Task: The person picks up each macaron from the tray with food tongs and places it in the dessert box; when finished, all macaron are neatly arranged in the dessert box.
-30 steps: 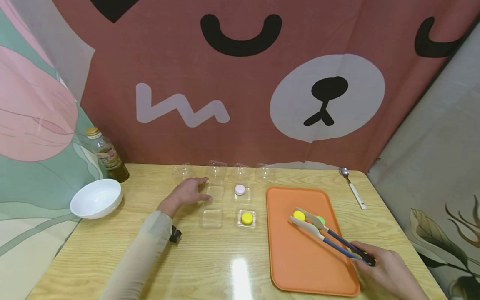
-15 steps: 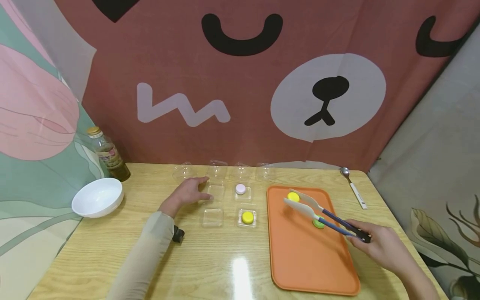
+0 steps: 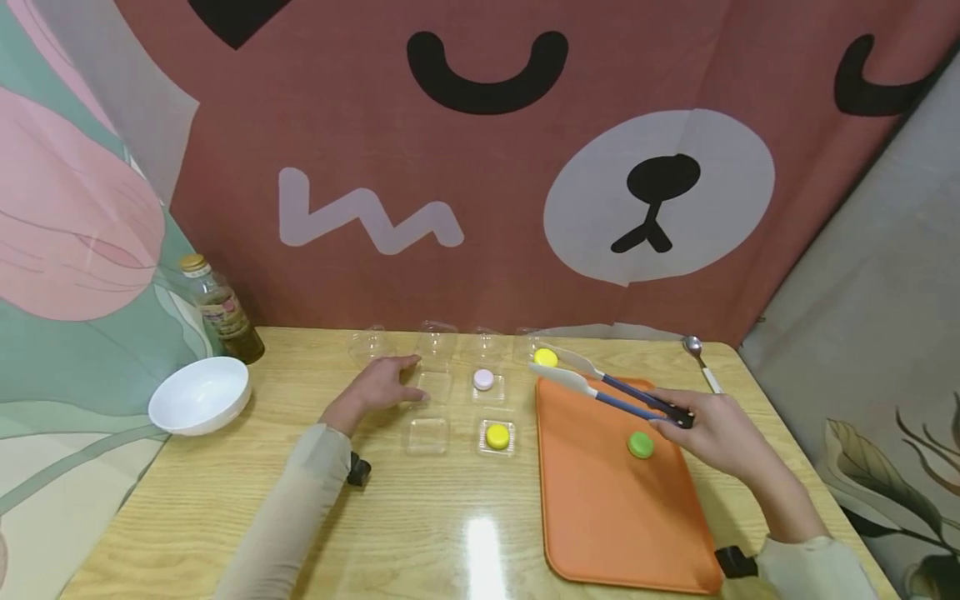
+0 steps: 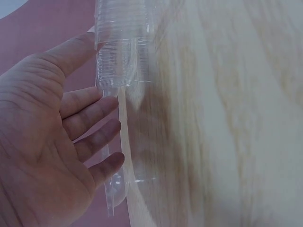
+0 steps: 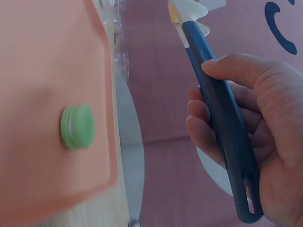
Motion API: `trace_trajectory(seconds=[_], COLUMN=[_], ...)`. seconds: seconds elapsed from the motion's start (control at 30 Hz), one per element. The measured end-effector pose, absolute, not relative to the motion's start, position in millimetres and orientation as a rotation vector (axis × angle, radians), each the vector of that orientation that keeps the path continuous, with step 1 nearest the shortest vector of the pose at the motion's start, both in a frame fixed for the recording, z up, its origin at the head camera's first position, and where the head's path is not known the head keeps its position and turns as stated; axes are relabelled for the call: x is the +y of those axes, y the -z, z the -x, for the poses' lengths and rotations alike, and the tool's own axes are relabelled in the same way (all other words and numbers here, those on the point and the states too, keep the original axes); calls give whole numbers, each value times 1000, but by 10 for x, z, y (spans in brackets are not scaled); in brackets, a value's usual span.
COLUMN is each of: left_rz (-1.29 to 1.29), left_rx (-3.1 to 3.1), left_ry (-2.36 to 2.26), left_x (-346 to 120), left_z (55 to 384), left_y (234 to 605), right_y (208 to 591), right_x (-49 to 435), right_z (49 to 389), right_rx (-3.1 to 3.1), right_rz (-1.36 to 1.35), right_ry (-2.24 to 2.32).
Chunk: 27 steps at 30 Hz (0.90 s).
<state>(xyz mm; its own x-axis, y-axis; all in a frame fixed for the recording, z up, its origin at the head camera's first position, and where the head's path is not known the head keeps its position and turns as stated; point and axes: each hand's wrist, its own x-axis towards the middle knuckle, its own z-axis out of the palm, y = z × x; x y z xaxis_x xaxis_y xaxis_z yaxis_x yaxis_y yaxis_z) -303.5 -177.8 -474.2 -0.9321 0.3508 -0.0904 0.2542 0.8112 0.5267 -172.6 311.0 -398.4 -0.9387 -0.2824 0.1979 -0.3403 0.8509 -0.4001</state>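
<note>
My right hand [image 3: 716, 433] grips blue-handled tongs [image 5: 227, 118] with pale blades. A yellow macaron [image 3: 545, 357] is pinched at their tips, over the far left corner of the orange tray [image 3: 600, 525]. On that tray lies a green macaron [image 3: 641, 445]. My left hand [image 3: 375, 387] has its fingers extended and spread by a clear plastic container [image 3: 433, 387]; its fingertips [image 4: 112, 161] are right at the plastic. In neighbouring clear containers sit a pale pink macaron [image 3: 483, 380] and another yellow macaron [image 3: 497, 436].
One more clear container [image 3: 427, 435] lies in front of the left hand, and raised clear lids [image 3: 437, 340] line the back. A white bowl [image 3: 199, 397] and an oil bottle [image 3: 228, 318] stand at left. A white-handled spoon [image 3: 711, 380] lies at far right.
My right hand has lifted the yellow macaron off the tray with the tongs and carried it left and away from me. The green macaron is now uncovered. My left hand stays put.
</note>
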Motion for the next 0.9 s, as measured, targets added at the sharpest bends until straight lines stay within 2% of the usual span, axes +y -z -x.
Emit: trace_trajectory(seconds=[0.57, 0.9], left_rz=[-482, -482], left_rx=[2821, 2817], left_ry=[-779, -776], left_x=[-1757, -1758], left_z=[3022, 3023], left_y=[4718, 4724], right_y=[3913, 3959], right_x=[2377, 1972], right_z=[2470, 2715], right_rx=[-2896, -2915], right_rz=[-748, -840], right_ry=[-782, -766])
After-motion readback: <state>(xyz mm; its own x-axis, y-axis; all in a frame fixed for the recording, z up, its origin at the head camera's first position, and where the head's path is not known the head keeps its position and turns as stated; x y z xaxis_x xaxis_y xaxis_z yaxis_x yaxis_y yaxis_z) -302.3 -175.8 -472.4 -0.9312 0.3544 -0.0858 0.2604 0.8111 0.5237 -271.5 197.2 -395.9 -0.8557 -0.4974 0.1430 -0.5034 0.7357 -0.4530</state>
